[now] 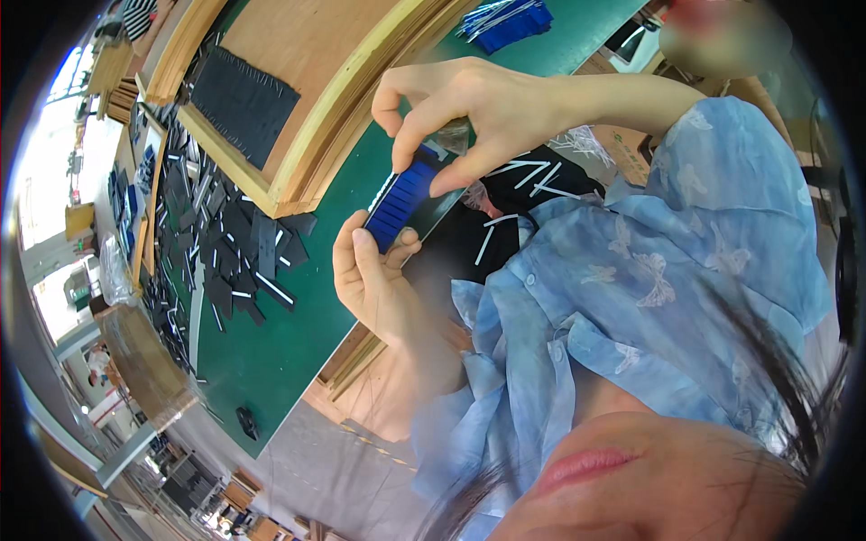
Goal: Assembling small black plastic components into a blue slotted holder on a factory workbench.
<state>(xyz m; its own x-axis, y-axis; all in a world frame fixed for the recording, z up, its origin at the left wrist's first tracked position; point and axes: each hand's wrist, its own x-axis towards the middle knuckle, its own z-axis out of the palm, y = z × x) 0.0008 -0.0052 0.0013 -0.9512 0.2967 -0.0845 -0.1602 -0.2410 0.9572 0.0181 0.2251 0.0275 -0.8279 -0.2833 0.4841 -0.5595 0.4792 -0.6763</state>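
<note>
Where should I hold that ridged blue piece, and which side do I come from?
I'd pinch the ridged blue piece near its lower end, probably coming from below in the picture, as the left grip does. It's longer than wide and slanted, so thumb and fingers should fit around that end. The right grip pinches it nearer the upper end.

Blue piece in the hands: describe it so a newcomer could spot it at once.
Find the green table, then the left hand and right hand near its edge. Between their fingertips is the blue piece, crossed by dark lines, white along one edge. Unlike the blue bundle at the top, it is held.
</note>
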